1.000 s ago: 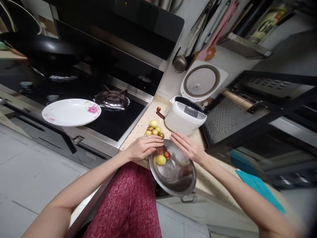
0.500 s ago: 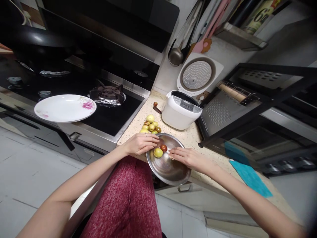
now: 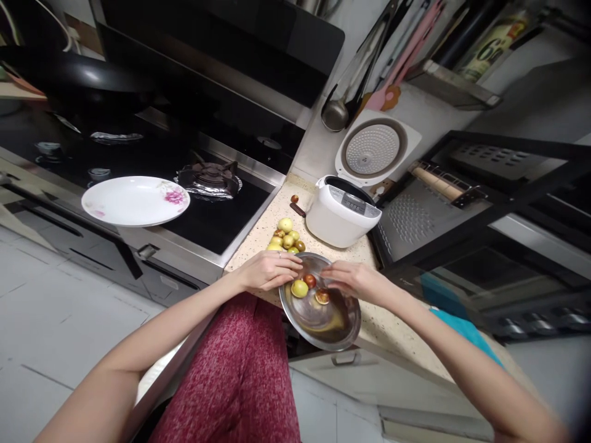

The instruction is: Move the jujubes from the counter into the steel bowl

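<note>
A shiny metal bowl (image 3: 318, 329) is tilted at the counter's front edge. Inside lie a yellow-green jujube-like fruit (image 3: 299, 288), a red-brown one (image 3: 309, 281) and a brown one with a pale patch (image 3: 322, 296). My left hand (image 3: 272, 269) grips the bowl's left rim, fingers over the inside. Above the bowl's right side, my right hand (image 3: 353, 280) is open, its fingers bent and apart, just above the patched fruit. Several yellow-green and brownish fruits (image 3: 287, 240) are heaped on the counter behind the bowl.
Behind the fruit are a dark-handled utensil (image 3: 298, 210), a small brown fruit (image 3: 294, 199) and an open white rice cooker (image 3: 341, 218). A floral plate (image 3: 133, 203) lies at the stove's front. An oven (image 3: 489, 246) and blue cloth (image 3: 466, 332) are on the right.
My right hand has lifted off the patched fruit, which now shows in the bowl. My left hand stays on the rim. The whole view has shifted slightly.
</note>
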A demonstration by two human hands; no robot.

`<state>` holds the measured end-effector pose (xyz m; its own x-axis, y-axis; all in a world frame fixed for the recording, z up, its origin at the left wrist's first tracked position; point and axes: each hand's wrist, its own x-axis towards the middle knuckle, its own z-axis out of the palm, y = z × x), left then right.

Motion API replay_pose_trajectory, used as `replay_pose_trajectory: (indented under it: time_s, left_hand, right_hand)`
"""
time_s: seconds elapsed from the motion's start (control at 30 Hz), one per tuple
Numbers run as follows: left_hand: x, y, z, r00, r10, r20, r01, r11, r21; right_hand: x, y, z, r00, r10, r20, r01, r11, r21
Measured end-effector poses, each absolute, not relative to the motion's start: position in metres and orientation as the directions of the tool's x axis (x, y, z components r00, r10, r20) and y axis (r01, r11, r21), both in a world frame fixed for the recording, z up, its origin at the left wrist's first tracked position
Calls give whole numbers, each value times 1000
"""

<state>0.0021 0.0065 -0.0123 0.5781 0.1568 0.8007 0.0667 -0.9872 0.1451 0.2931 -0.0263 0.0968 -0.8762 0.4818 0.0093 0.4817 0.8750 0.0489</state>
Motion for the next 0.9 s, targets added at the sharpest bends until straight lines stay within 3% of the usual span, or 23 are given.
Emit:
replay_pose_trajectory:
  time_s: [0.2,0.37,0.53,0.9]
  left_hand:
    - [4,7,-14,554,140,821,52,-990,133]
    - [6,8,-16,555,159,816,38,-985,165]
    - [6,11,-18,569,174,804,30,-981,191]
    - [10,9,-17,569,168,805,37,-983,179]
  right_hand:
    - [274,47,102,-823,560,97,563,779,276]
    - [236,114,88,-786,617,46,579,707,406]
    - [198,169,64,-659,751,39,692,586,421]
    - [162,236,29,-445,873,199,841,332,426]
